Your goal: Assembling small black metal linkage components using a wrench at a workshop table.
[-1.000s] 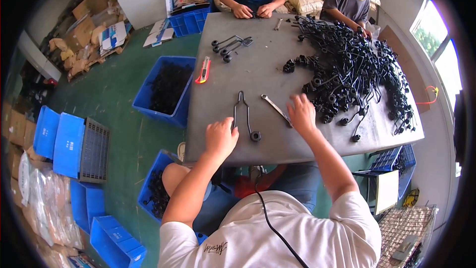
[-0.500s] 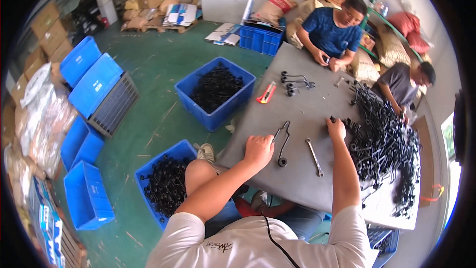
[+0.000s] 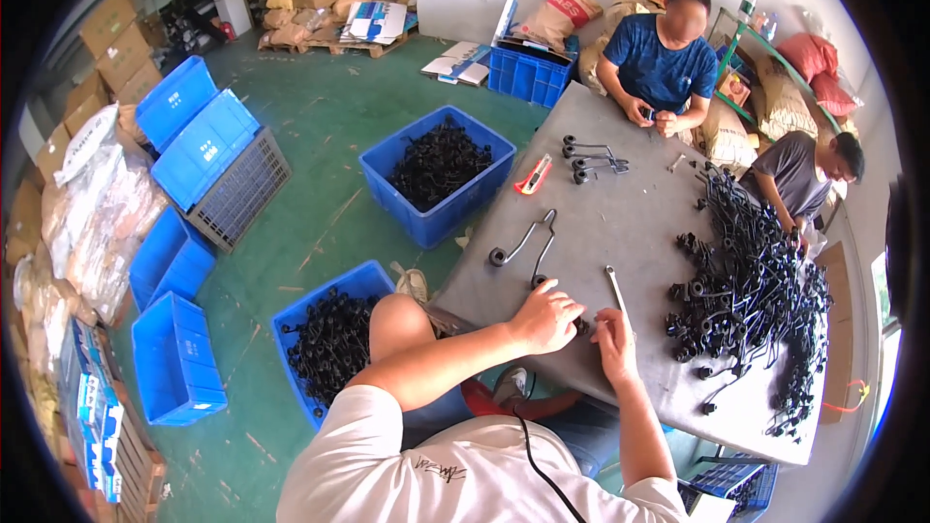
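My left hand (image 3: 546, 319) is over the near part of the table with its fingers partly spread, their tips close to a small black round-ended part (image 3: 581, 325). My right hand (image 3: 614, 346) has its fingers bent around the other side of that part; most of it is hidden between the hands. Beyond my left hand lies a bent metal rod (image 3: 532, 232) with black round ends, untouched except that one end sits close to my fingers. A combination wrench (image 3: 617, 289) rests on the table, its lower end beside my right hand.
A big heap of black rods (image 3: 751, 291) covers the table's right side. Farther back lie a red utility knife (image 3: 533, 174) and several rods (image 3: 596, 157). Blue bins of black parts (image 3: 441, 218) stand on the floor at left. Two people (image 3: 662, 63) work across the table.
My right hand has come from the heap toward the middle with a black part. My left hand has let go of the bent rod, now turned, and moved right and nearer.
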`<state>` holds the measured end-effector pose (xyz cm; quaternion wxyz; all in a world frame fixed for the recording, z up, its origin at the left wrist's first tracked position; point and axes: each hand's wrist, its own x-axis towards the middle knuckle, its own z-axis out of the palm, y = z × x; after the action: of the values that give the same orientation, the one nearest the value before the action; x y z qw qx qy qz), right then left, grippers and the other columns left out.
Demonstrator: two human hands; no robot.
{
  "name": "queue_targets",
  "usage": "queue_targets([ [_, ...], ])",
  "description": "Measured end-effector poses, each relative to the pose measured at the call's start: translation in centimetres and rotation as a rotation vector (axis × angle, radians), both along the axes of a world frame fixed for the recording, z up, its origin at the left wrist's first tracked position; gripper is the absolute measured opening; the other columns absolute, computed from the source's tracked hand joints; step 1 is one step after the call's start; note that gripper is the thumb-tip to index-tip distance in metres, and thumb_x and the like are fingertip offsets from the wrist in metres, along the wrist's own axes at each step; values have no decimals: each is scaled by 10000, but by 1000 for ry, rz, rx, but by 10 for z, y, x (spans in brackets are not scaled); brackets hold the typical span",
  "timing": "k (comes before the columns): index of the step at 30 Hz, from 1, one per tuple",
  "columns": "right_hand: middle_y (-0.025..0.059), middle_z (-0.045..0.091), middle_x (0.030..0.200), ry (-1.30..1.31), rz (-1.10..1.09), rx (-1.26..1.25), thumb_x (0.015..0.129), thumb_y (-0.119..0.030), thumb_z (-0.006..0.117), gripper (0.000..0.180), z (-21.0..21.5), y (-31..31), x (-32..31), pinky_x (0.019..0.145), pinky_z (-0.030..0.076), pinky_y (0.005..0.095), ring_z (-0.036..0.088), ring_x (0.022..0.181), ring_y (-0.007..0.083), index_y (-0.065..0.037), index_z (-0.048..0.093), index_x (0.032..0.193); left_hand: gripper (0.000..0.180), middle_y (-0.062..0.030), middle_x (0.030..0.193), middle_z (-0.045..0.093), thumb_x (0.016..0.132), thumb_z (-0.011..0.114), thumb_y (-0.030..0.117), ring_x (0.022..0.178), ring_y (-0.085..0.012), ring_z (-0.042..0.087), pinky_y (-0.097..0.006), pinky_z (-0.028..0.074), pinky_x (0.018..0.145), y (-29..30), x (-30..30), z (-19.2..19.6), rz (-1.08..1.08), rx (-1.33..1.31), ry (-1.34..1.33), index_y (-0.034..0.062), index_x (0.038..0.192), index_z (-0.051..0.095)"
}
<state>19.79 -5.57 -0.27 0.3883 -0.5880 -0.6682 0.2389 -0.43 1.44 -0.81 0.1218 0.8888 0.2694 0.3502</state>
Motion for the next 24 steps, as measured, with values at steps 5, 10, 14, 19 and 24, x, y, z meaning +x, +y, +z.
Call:
queue_targets([
  [5, 184, 569, 1065, -509, -307, 47, 914, -113, 582, 184, -9, 1, 46, 765, 525, 486, 619, 908, 413, -50, 603, 1085, 387, -79, 1006, 658, 844, 691, 222, 855, -241, 639, -442, 446, 908, -18, 2, 14, -22, 118, -9, 46, 1184, 633],
  [10, 177, 640, 1006, -236, -323, 76, 965, -181, 566, 165, 5, 5, 18, 811, 523, 451, 622, 941, 408, -38, 622, 1024, 554, -118, 1065, 635, 796, 751, 189, 929, -281, 622, -423, 458, 848, -17, 1, 11, 59, 68, 48, 19, 1285, 554],
  [14, 154, 635, 949, -436, -169, 194, 963, -195, 578, 158, 2, -9, -14, 759, 516, 451, 615, 844, 379, -48, 621, 998, 519, -155, 1081, 626, 770, 697, 72, 990, -340, 612, -448, 478, 886, -8, 17, -1, 16, 57, 54, 9, 1269, 566],
  [19, 136, 622, 920, -353, -231, 145, 957, -181, 591, 123, -21, -10, -25, 718, 515, 448, 615, 801, 363, -57, 594, 951, 495, -160, 1060, 634, 765, 651, 10, 960, -351, 623, -445, 495, 875, -4, 18, -5, -14, -71, 65, 33, 1255, 584],
  [24, 164, 615, 942, 6, -137, 163, 955, -162, 608, 138, 11, -27, -22, 760, 521, 424, 628, 853, 367, -37, 597, 1013, 443, -116, 950, 675, 781, 691, 58, 907, -296, 653, -461, 467, 930, 0, 13, 1, 13, -51, 25, 58, 1215, 602],
])
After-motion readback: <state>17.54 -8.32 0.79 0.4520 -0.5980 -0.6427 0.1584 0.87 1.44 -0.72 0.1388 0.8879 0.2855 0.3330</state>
